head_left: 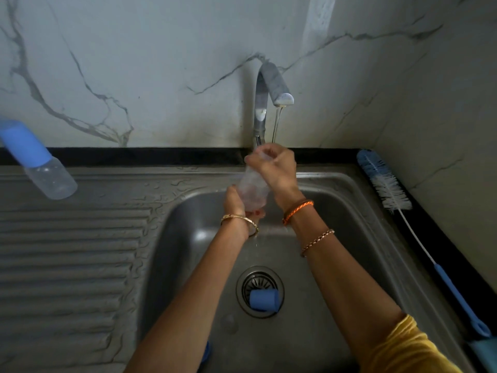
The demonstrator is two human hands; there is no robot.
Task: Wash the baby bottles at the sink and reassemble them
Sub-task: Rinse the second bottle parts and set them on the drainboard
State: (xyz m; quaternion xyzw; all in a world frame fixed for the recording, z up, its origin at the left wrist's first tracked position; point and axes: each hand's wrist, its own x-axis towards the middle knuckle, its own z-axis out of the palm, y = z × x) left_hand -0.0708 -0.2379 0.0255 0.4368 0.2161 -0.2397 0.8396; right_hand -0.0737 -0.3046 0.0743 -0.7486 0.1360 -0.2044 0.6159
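with the left hand (236,200) gripping the base of the clear bottle (254,184) and the right hand (274,168) curled round its neck just under the tap (271,87), i'd tilt the mouth into the stream and swirl before dumping.

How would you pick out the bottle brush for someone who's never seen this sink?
Start at the steel sink and go to its right edge, where a black counter strip meets the marbled wall. The bottle brush lies along that strip, head toward the back corner. It alone has bristles, blue at the tip and white below, on a thin white stem ending in a blue handle.
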